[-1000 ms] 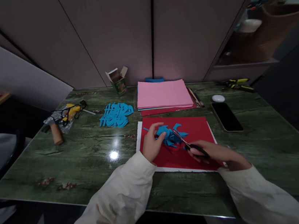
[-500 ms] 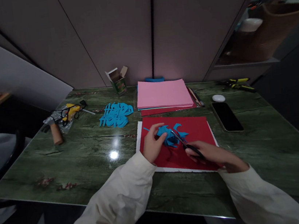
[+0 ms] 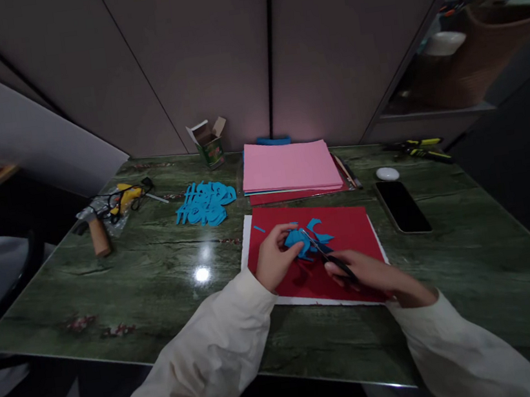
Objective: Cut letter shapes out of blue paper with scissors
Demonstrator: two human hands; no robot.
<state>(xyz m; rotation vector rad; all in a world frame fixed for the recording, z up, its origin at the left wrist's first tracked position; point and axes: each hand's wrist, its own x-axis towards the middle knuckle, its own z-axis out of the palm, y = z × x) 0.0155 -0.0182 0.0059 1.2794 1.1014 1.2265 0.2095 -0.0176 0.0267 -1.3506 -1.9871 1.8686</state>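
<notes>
The left hand (image 3: 276,261) pinches a blue paper scrap (image 3: 297,243) on the red paper (image 3: 352,232), while the right hand (image 3: 371,279) curls its fingers around scissors (image 3: 328,256); blades closing this near the left fingers (image 3: 285,231) could nick them

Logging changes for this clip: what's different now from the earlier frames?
The left hand has shifted right, carrying the blue paper it holds, and a small blue strip lies apart on the red sheet. The right hand has moved left, bringing the black-handled scissors along. The pink paper stack and blue cut-out letters stayed put.
</notes>
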